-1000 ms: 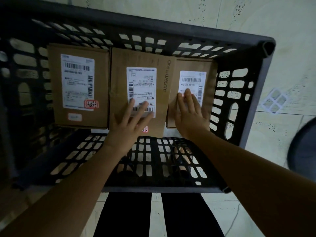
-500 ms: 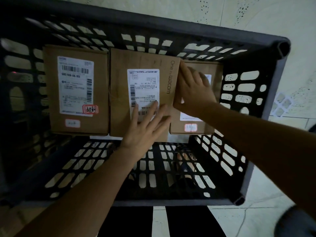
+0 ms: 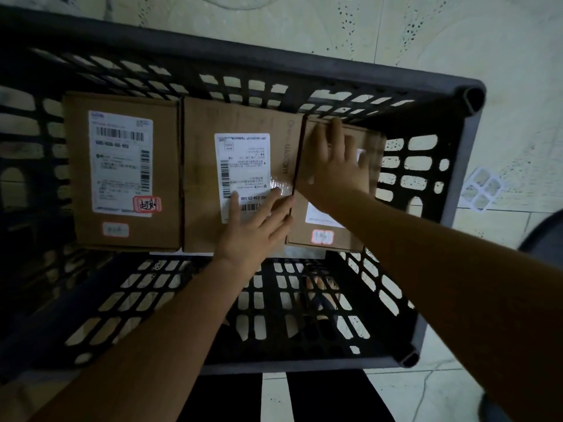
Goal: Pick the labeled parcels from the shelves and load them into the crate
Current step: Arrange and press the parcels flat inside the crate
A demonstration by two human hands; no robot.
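Note:
Three brown labeled parcels lie side by side along the far side of the dark slotted crate (image 3: 466,141). The left parcel (image 3: 122,172) has a white label and a red-edged sticker. On the middle parcel (image 3: 240,166) my left hand (image 3: 253,229) rests flat at its near right corner, fingers spread. The right parcel (image 3: 329,233) sits between the middle parcel and the crate's right wall. My right hand (image 3: 335,166) lies flat on it with fingers apart, covering most of its label. Neither hand grips anything.
The crate stands on a pale speckled tile floor (image 3: 457,41). The crate's near half shows bare slotted bottom (image 3: 274,300). My dark trouser legs (image 3: 323,397) show below the crate's near rim. A round dark object (image 3: 545,229) sits at the right edge.
The right parcel has dropped down flat beside the middle parcel, with my right hand sliding up over its label. My left hand shifted right along the middle parcel's near edge.

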